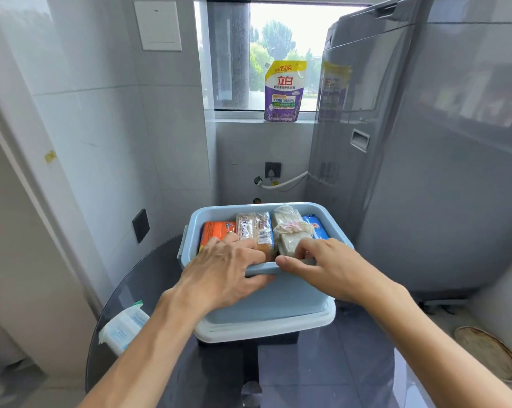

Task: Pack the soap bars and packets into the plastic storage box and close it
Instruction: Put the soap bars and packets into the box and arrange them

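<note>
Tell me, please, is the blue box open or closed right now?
Open: the blue box has no lid on, and the soap packets inside show.

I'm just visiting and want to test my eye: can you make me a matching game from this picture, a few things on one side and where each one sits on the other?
Things:
1. orange packet
2. blue packet
3. purple pouch
4. white wipes pack

Places:
A. on the window sill
B. on the dark table, left of the box
C. at the right end inside the blue box
D. at the left end inside the box

Pairs: 1-D, 2-C, 3-A, 4-B
</note>
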The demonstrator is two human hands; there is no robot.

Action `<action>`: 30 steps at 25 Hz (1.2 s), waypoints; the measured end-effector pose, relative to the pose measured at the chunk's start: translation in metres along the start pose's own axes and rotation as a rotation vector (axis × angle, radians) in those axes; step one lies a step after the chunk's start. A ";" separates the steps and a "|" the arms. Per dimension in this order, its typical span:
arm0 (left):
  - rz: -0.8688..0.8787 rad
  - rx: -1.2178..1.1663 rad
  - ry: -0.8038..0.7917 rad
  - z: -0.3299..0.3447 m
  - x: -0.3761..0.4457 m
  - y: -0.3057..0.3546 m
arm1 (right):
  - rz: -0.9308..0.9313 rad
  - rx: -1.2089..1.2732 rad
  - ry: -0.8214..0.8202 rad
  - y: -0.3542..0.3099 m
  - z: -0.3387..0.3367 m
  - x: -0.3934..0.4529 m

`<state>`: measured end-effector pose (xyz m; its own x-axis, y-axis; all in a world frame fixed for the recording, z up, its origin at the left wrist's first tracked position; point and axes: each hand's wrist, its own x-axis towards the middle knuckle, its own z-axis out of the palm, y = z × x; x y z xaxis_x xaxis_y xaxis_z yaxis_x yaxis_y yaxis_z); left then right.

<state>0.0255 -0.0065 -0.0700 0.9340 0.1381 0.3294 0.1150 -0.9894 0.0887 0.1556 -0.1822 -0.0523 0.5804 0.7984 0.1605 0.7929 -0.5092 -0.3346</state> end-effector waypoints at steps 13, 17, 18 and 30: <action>0.019 0.043 0.052 0.005 -0.001 -0.001 | 0.138 -0.292 -0.436 -0.008 -0.012 0.028; -0.016 -0.455 0.178 -0.015 -0.026 -0.010 | -0.063 -0.359 0.088 0.002 0.014 0.008; -0.111 -0.569 0.316 -0.022 -0.035 -0.019 | -0.140 -0.338 0.283 0.008 0.025 -0.002; -1.118 -0.171 -0.427 0.039 -0.109 -0.094 | -0.328 -0.170 0.649 0.003 0.060 -0.015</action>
<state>-0.0742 0.0700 -0.1513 0.3876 0.8557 -0.3427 0.9144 -0.3098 0.2607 0.1378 -0.1761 -0.1116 0.2598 0.5948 0.7607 0.9316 -0.3618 -0.0353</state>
